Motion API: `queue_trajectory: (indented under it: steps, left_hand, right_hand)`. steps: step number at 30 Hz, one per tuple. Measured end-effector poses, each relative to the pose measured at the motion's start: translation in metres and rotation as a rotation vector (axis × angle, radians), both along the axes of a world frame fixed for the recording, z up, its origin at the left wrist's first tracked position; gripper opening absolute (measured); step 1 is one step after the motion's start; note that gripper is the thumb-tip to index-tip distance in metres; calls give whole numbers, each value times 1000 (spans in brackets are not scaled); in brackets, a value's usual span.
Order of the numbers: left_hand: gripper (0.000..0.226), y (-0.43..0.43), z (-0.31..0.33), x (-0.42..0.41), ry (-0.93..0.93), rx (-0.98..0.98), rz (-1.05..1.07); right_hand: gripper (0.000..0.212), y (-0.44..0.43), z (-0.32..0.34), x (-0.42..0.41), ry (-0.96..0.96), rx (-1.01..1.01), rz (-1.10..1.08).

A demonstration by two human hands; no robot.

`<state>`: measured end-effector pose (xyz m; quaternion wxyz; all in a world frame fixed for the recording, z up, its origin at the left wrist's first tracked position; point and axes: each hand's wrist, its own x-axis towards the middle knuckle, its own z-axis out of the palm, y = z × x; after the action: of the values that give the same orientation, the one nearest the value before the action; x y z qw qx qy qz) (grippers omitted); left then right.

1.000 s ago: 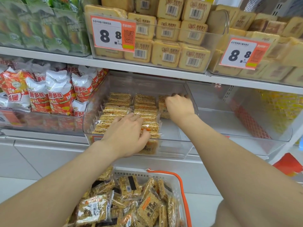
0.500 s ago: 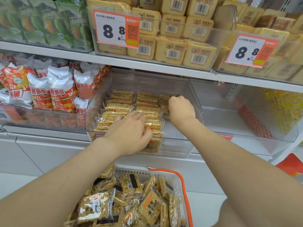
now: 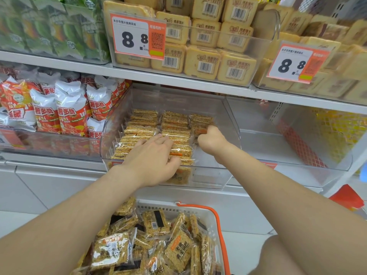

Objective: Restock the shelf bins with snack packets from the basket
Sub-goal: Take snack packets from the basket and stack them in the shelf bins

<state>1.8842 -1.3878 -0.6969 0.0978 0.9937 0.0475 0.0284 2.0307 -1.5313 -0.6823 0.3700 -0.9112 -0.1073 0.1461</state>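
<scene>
Snack packets [image 3: 143, 132] stand on edge in three front-to-back rows inside one clear bin [image 3: 208, 175], their long edges running left to right. Left hand [image 3: 153, 159] lies flat, fingers straight, on the near ends of the left and middle rows. Right hand [image 3: 212, 139] curls its fingers round the front packet of the short right row. Bare bin floor lies on the person's side of those fingers, so this hand is nearer the gap. One basket [image 3: 213, 229] below holds well over a dozen loose packets.
</scene>
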Motion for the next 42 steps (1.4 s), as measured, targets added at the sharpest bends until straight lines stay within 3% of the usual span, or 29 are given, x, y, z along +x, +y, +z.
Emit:
queue_trajectory:
  steps: [3, 7, 11, 14, 16, 19, 22, 25, 27, 29, 34, 37, 42]
  left_hand:
    - [64, 0, -2, 1, -6, 8, 8]
    - [47, -4, -6, -1, -118, 36, 9]
    - [29, -4, -2, -11, -448, 53, 11]
    - [14, 1, 3, -30, -832, 25, 4]
    - [19, 10, -2, -47, -935, 115, -50]
    - [30, 32, -31, -66, -762, 226, -237]
    - [36, 40, -59, -79, -289, 318, -311]
    - [48, 33, -78, -85, 126, 439, -253]
    - [45, 29, -91, -88, 265, 430, -152]
    - [45, 28, -104, -92, 363, 420, -57]
    - [72, 31, -135, -93, 556, 475, 105]
    - [78, 38, -140, -88, 679, 361, 222]
    - [81, 47, -126, -78, 632, 408, 195]
  right_hand:
    - [50, -10, 4, 0, -77, -110, 83]
    - [43, -17, 10, -18, -437, -323, 240]
    - [33, -10, 32, -54, -707, -205, 343]
    - [27, -9, 48, -86, -726, -115, 549]
    - [22, -7, 51, -105, -657, -198, 723]
    - [17, 0, 41, -127, -540, -384, 894]
    - [19, 7, 21, -143, -468, -584, 999]
    - [25, 13, 4, -156, -404, -744, 1104]
    - [29, 19, -6, -162, -389, -786, 1143]
    - [28, 27, -16, -168, -372, -814, 1166]
    - [12, 44, -28, -179, -313, -870, 1211]
    - [32, 53, -31, -178, -298, -850, 1222]
    - [18, 60, -22, -176, -316, -871, 1248]
